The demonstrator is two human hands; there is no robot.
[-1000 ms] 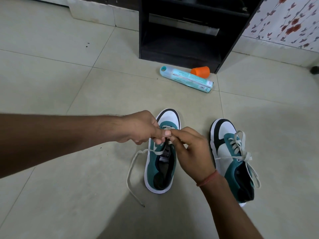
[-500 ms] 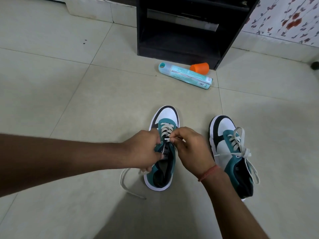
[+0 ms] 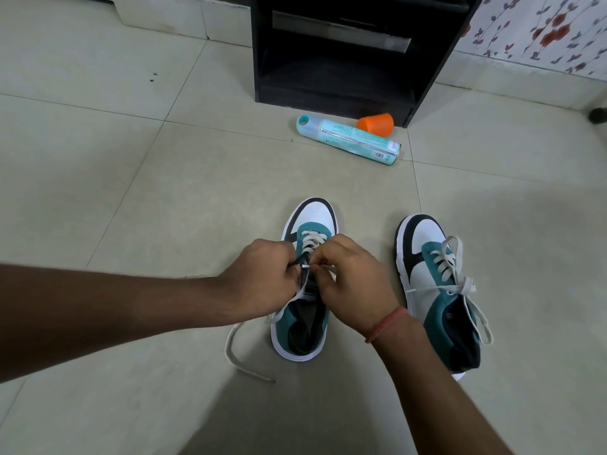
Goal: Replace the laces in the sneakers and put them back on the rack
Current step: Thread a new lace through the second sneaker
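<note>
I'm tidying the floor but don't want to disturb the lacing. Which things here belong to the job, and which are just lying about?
Part of the job:
- left shoe, being laced
- lace, loose end on the floor
- right shoe, already laced and tied
- rack
- left hand and right hand, both pinching the lace

Just lying about:
- spray can, on its side
- orange cap beside it

bare forearms, red thread band point(image 3: 385, 325) rt wrist

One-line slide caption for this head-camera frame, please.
Both hands, left hand and right hand, thread a white lace through the left sneaker; laced sneaker beside it.
</note>
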